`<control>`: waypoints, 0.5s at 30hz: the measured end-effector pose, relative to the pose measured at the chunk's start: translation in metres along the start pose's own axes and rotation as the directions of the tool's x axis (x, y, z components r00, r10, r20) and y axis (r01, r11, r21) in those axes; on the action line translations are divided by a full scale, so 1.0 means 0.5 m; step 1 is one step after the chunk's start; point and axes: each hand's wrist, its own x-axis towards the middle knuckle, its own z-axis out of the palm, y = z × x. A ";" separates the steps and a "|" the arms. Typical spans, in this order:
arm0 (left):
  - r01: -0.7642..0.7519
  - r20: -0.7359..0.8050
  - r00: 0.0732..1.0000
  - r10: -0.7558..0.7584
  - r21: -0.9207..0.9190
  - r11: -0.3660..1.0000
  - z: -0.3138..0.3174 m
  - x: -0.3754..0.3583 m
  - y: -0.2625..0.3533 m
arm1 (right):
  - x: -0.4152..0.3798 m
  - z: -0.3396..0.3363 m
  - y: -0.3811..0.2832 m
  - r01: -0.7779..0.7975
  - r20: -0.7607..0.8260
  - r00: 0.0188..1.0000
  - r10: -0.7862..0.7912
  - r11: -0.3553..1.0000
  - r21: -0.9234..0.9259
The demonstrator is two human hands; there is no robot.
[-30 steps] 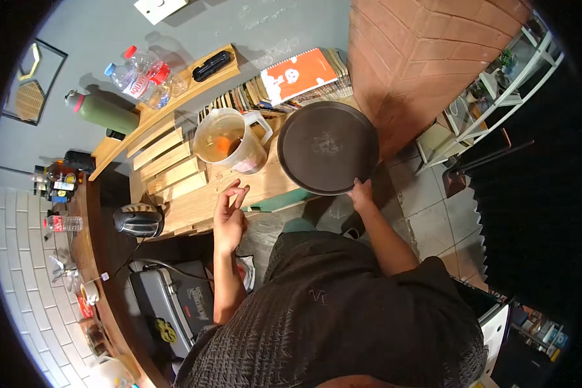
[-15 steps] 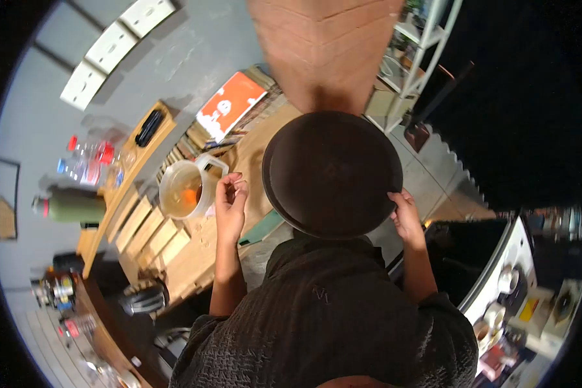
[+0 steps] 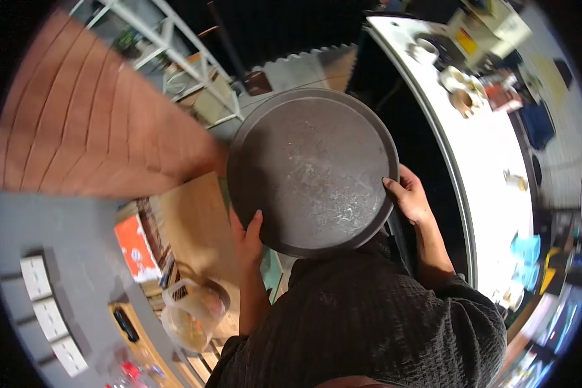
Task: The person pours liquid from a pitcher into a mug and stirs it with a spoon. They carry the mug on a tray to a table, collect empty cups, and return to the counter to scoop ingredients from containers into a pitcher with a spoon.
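A round dark tray [image 3: 313, 165] with a raised rim is held up in front of the body, its worn, scratched surface facing the camera. My left hand [image 3: 247, 242] grips its lower left rim, thumb on the face, the other fingers hidden behind. At the right rim, my right hand [image 3: 409, 197] holds it with the thumb over the edge and the fingers behind. Below and left of the tray, a translucent pitcher [image 3: 191, 317] with orange and yellowish contents stands by the wooden table [image 3: 200, 220].
A brick pillar [image 3: 103, 123] rises at the left, beside a white metal shelf [image 3: 168, 45]. On the right, a long white counter [image 3: 485, 174] carries cups and blue containers [image 3: 527, 252]. An orange-and-white book [image 3: 138, 249] lies at the left.
The view has swung toward the right, toward the white counter. The tray's scratched face now shows brightly, and my left hand, earlier apart from it, has taken hold of its rim.
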 end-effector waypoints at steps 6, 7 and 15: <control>0.056 0.343 0.935 -0.090 0.110 0.992 0.166 0.018 0.011 | -0.136 -0.138 0.047 0.058 -0.440 0.897 -0.032 0.997 0.047; 0.051 0.376 0.922 -0.095 0.127 0.991 0.197 0.019 0.019 | -0.154 -0.163 0.057 0.063 -0.469 0.883 -0.023 0.996 0.070; 0.044 0.670 0.724 -0.162 0.189 0.981 0.500 -0.001 -0.070 | -0.278 -0.414 0.143 0.095 -0.733 0.680 -0.013 0.993 0.071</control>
